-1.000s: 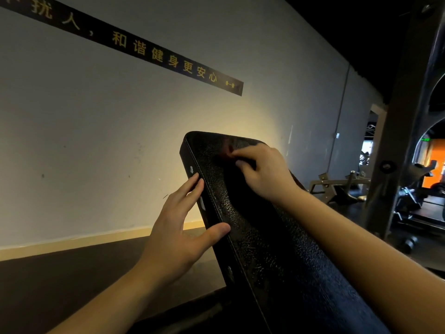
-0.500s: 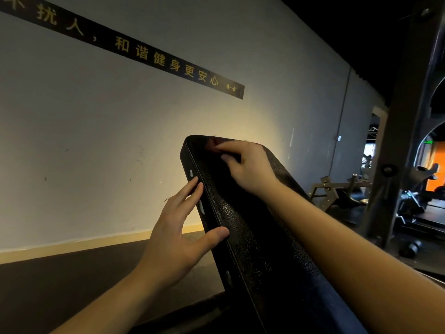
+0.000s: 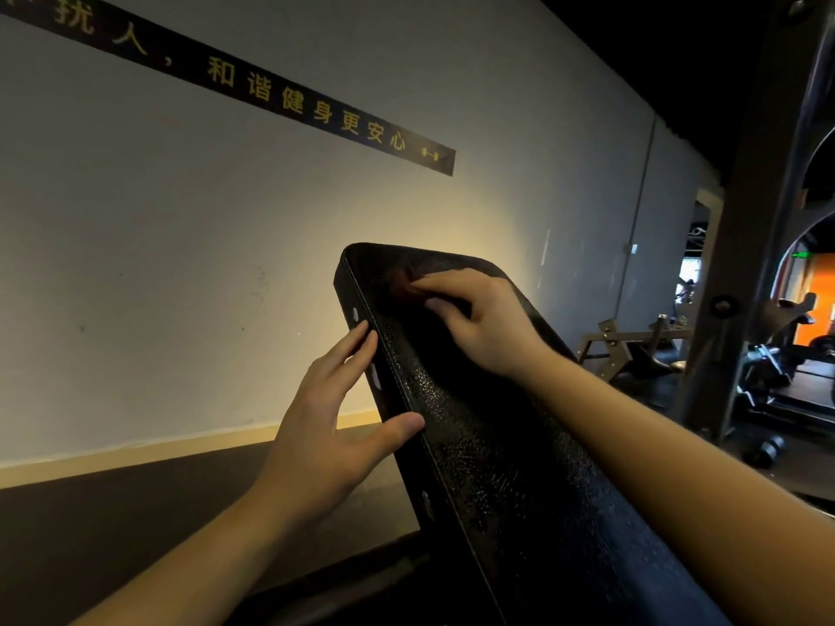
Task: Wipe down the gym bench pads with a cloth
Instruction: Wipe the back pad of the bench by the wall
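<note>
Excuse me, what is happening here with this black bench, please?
A person is wiping the tilted black bench pad. The right hand holds a small dark reddish cloth against the pad near its top edge, with the fingers curled over it. The cloth is dim and mostly hidden. The left hand steadies the pad's left side, with the fingers straight along the edge and the thumb on the front face.

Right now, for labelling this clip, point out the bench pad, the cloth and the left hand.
bench pad (image 3: 479, 454): head view, on its textured black face.
cloth (image 3: 401, 282): head view, on the reddish bit by the right hand (image 3: 483, 323).
left hand (image 3: 323, 429): head view, on the back of the hand.
</note>
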A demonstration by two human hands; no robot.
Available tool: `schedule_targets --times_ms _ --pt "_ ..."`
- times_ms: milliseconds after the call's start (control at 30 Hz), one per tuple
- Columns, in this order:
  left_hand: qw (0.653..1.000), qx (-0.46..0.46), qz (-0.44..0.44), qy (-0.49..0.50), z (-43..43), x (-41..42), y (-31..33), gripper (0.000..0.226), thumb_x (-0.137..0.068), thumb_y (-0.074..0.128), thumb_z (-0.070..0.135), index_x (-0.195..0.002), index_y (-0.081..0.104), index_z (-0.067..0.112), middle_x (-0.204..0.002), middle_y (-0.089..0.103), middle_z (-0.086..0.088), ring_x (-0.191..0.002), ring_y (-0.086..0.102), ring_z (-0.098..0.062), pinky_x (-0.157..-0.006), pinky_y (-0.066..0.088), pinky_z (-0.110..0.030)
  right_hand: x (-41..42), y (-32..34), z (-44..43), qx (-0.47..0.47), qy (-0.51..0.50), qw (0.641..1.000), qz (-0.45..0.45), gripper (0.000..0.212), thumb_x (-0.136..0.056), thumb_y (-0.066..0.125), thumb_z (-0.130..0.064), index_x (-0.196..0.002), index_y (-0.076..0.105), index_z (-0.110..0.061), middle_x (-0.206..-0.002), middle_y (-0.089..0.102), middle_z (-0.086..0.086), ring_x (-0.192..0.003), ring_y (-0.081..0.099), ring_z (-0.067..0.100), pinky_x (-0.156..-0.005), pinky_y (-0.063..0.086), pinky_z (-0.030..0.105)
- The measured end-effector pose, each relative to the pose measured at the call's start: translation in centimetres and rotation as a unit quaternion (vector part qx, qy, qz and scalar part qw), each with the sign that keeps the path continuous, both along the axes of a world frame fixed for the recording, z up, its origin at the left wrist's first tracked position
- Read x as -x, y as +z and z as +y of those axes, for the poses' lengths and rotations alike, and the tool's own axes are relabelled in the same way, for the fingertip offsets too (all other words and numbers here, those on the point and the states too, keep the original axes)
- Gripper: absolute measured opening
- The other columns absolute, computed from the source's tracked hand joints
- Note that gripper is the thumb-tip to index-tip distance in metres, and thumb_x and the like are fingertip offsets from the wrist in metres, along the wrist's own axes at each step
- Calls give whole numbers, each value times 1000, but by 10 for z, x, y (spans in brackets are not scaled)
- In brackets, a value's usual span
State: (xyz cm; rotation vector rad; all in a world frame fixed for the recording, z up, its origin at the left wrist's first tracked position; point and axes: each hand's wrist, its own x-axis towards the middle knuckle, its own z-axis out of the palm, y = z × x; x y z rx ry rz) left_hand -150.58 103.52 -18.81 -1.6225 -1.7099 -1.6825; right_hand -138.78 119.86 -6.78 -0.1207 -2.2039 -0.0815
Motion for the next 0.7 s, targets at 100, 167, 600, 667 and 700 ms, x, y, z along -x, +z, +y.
schedule_targets --times_ms 100,167,600,667,700 --pt "1000 -1 0 0 -1 0 -1 96 -68 63 80 -154 34 47 -157 23 43 -144 19 18 -108 21 -15 -22 10 50 122 -146 980 57 31 -97 61 -11 -124 73 -19 -121 74 6 -114 66 27 -103 49 39" --pt "1000 -5 2 -2 -1 -1 0 97 -68 63 80 -154 34 47 -156 23 43 -144 19 19 -107 21 -14 -34 3 60 150 -199 966 62 32 -97 60 -11 -124 73 -21 -119 74 8 -109 67 29 -100 52 45" --pt "1000 1 -4 -1 2 -2 0 93 -67 60 84 -151 30 56 -155 19 46 -144 18 19 -110 23 -21 13 -2 9 56 -19 997 49 31 -96 61 -12 -124 73 -17 -122 72 2 -116 63 18 -104 46 31" --pt "1000 4 -7 -3 2 -1 1 92 -66 58 86 -149 28 59 -155 17 47 -143 17 20 -112 23 -23 25 7 5 -28 41 999 -7 31 -97 61 -14 -126 72 -15 -123 71 2 -115 61 15 -104 43 26" --pt "1000 5 -6 -4 2 -1 1 93 -66 58 86 -150 29 58 -156 18 46 -144 17 19 -112 22 -23 30 19 16 -7 11 1000 2 31 -97 60 -15 -126 72 -16 -124 72 3 -116 62 18 -104 43 29"
